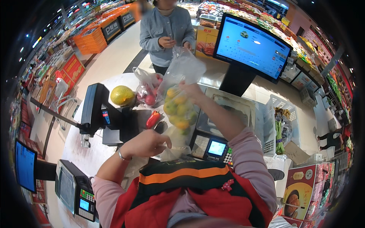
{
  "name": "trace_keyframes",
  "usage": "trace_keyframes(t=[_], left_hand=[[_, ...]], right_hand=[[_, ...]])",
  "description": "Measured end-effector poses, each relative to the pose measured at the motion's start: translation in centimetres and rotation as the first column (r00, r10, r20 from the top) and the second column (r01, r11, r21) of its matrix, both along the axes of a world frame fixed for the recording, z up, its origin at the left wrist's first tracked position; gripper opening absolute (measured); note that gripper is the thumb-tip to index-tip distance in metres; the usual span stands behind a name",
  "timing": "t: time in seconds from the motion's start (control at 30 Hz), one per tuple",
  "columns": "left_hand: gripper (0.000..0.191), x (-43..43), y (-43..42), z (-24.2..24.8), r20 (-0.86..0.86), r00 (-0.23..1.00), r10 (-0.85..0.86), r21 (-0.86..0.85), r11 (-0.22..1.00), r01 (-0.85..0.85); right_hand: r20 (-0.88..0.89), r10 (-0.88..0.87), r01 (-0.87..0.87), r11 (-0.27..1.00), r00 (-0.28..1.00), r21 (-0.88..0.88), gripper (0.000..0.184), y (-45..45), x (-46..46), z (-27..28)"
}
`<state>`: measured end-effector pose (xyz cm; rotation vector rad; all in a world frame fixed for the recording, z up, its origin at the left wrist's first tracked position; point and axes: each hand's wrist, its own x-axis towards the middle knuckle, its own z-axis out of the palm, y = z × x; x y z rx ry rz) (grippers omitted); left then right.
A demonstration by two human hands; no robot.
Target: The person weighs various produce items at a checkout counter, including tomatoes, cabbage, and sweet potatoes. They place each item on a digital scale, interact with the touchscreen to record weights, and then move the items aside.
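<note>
My right hand [191,92] grips a clear plastic bag [186,69] at its upper side. Green and yellow citrus fruits [179,109] fill the bag, just left of the scale platform [231,108]. My left hand [149,142], fingers curled, is lower and to the left, beside thin plastic film [172,146]; whether it pinches the film is unclear. Beyond that hand lies a red pepper-like item [153,119]. Farther back are a tied bag of red, round produce [148,92] and a large yellow-green fruit [122,96].
A person [168,34] stands across the counter [85,154], hands near the bag's top. A monitor [252,47] rises behind the scale, whose keypad [228,156] faces me. Left stands a black device [94,108]; right, a white basket [269,122] holds vegetables. A second scale [67,182] is lower left.
</note>
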<state>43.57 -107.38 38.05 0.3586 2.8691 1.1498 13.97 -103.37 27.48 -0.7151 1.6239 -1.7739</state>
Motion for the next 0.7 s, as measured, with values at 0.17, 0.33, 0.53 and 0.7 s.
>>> trace_keyframes(t=[0.17, 0.33, 0.53, 0.7], left_hand=[[0.011, 1.4, -0.3, 2.4, 0.026, 0.992, 0.123, 0.226, 0.966, -0.126], [0.005, 5.9, -2.8, 4.3, -0.033, 0.962, 0.272, 0.577, 0.791, -0.203], [0.014, 11.1, -5.4, 6.0, 0.002, 0.847, 0.532, 0.717, 0.589, -0.372], [0.017, 12.5, -7.8, 6.9, 0.009, 0.797, 0.603, 0.717, 0.552, -0.426]], right_hand=[[-0.167, -0.045, 0.069, 0.988, 0.985, 0.140, 0.015, -4.7, 3.6, -5.8], [-0.143, -0.150, 0.174, 0.969, 0.978, 0.174, 0.014, -4.7, 3.6, -7.4], [-0.302, 0.090, 0.006, 0.953, 0.949, 0.303, 0.024, -2.5, 3.3, -11.8], [-0.328, 0.350, -0.073, 0.773, 0.877, 0.631, 0.057, -0.9, 5.1, -8.3]])
